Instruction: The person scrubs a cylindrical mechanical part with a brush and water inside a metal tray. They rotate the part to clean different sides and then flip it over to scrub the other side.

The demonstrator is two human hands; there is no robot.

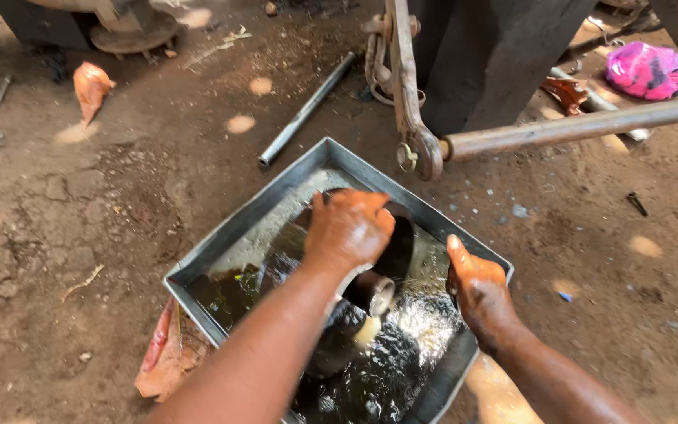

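Observation:
A square metal tray (254, 212) lies on the dirt ground, holding dark oily liquid. My left hand (348, 229), wet with oil, grips a dark round metal part (396, 250) that sits in the tray. Below it a short metal cylinder (373, 292) lies in the liquid. My right hand (476, 292) hovers over the tray's right rim, its fingers curled loosely and holding nothing, oil dripping from it. The liquid splashes and glints near the tray's front corner.
A rusty bar (574, 126) and a hanging linkage arm (410, 94) hang just behind the tray. A steel pipe (304, 110) lies on the ground behind it. There is an orange rag (90, 88) at far left, pink cloth (647, 71) at top right, and a torn wrapper (165, 355) under the tray's corner.

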